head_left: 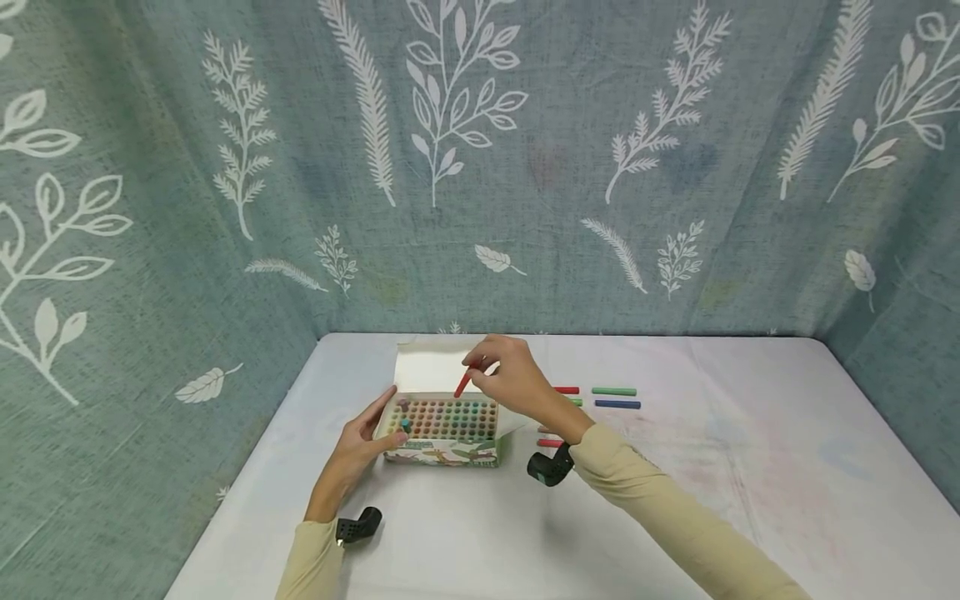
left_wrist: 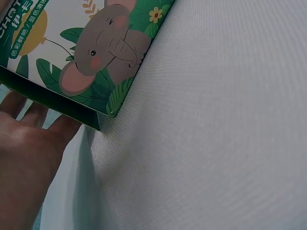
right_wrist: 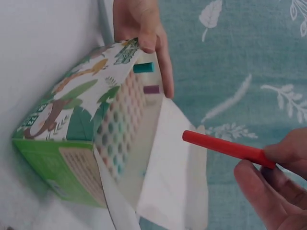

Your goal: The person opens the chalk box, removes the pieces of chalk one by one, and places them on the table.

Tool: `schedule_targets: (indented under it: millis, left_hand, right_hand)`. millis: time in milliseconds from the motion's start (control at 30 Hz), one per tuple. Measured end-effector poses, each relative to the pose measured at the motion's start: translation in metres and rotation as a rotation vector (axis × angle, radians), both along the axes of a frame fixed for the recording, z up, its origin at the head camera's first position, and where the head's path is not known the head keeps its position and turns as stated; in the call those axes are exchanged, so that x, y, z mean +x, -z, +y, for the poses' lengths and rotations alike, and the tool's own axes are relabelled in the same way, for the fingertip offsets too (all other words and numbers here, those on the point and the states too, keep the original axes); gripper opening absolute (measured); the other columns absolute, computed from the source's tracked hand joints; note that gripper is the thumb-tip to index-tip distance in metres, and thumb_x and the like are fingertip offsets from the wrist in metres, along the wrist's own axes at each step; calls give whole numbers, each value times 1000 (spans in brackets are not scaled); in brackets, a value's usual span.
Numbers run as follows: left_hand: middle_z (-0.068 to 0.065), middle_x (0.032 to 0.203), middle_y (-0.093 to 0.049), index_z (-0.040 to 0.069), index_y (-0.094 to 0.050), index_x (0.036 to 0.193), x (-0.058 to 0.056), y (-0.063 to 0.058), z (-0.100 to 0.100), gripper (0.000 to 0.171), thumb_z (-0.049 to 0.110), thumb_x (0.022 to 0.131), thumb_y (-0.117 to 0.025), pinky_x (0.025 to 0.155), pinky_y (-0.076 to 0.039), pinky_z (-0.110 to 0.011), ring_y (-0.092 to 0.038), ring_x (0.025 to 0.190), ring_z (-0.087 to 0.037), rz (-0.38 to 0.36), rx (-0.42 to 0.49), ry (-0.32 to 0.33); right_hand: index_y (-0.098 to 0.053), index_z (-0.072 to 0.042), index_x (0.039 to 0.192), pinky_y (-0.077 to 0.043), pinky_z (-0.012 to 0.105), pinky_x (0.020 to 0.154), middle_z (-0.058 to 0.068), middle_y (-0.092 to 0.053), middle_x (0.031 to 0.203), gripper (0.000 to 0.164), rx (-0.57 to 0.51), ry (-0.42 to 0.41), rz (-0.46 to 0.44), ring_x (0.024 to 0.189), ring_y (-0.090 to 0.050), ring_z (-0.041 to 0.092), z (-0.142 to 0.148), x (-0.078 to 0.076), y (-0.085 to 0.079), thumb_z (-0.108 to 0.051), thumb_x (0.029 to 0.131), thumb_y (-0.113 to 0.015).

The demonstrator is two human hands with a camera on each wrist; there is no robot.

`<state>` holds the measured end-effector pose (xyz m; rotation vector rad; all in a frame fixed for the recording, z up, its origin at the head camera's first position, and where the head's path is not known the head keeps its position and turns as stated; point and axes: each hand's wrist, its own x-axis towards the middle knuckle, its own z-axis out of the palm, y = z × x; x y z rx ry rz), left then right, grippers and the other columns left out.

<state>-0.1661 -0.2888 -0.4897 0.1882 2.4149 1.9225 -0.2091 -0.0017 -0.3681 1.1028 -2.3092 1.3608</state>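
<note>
Between thumb and fingertips, my right hand (head_left: 517,383) pinches a red chalk stick (head_left: 463,382), held at a slant over the back of a printed cardboard box (head_left: 442,453). In the right wrist view the red chalk stick (right_wrist: 220,145) points toward the box's raised white lid flap (right_wrist: 168,158). My left hand (head_left: 354,457) grips the box at its left end, thumb at the front corner. Inside is a holed tray (head_left: 446,419). A teal stick (right_wrist: 144,67) and a purple stick (right_wrist: 152,89) stand out of it near the left thumb.
To the right of the box, a green stick (head_left: 613,391) and a blue stick (head_left: 617,404) lie on the white tablecloth (head_left: 720,467). Several red and green sticks lie partly behind the right forearm. A leaf-patterned curtain (head_left: 555,167) borders the table's back and sides.
</note>
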Motion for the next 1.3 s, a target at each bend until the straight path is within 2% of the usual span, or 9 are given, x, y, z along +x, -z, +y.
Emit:
schedule_targets:
  millis: [67,300,467,800,933,1100,1300]
  left_hand:
    - [9,143,-19,34,-27,138,1,-1,0,76,18,77,-69,104,-21,-36,-16,131,-12,-8,3,2]
    - [8,144,-17,26,-25,140,9,-20,9,77,16,78,-68,105,-18,-36,-11,132,-12,-32,-2,1]
    - [8,144,-17,26,-24,140,9,-21,10,77,17,77,-68,104,-19,-35,-12,132,-11,-30,2,1]
    - [6,145,-15,25,-23,141,8,-19,9,77,18,78,-68,105,-14,-43,-7,133,-15,-15,-15,2]
    - [6,145,-13,25,-23,141,6,-17,10,77,18,78,-68,106,-13,-44,-7,133,-15,-6,-5,15]
    - [9,144,-16,28,-24,140,3,-10,6,77,17,78,-68,106,-14,-41,-8,132,-12,-21,14,12]
    - [12,143,-17,35,-28,137,-1,0,1,75,18,77,-69,106,-16,-41,-9,132,-9,-25,20,-3]
  right_hand:
    - [-67,-7,84,-49,16,58,3,-58,83,10,-13,9,-10,70,-59,11,7,1,-1,-2,78,-61]
    - [-68,-4,82,-51,20,57,5,-58,83,9,-69,48,-29,72,-59,13,31,1,-6,1,77,-62]
    - [-69,-3,81,-52,22,58,5,-60,84,10,-81,82,-32,73,-60,12,45,1,-7,2,76,-62]
    - [-70,-12,84,-51,21,62,-1,-62,85,11,-56,164,-84,75,-60,8,78,3,-6,-4,77,-65]
    - [-70,-11,85,-52,23,62,1,-62,85,11,-78,193,-106,74,-61,11,94,6,-5,-5,76,-67]
    - [-69,-7,86,-52,24,62,6,-62,84,10,-128,179,-131,72,-63,21,110,7,-2,-6,77,-66]
    - [-70,-5,86,-52,23,63,3,-62,84,10,-138,224,-180,69,-63,17,123,9,4,-8,77,-67]
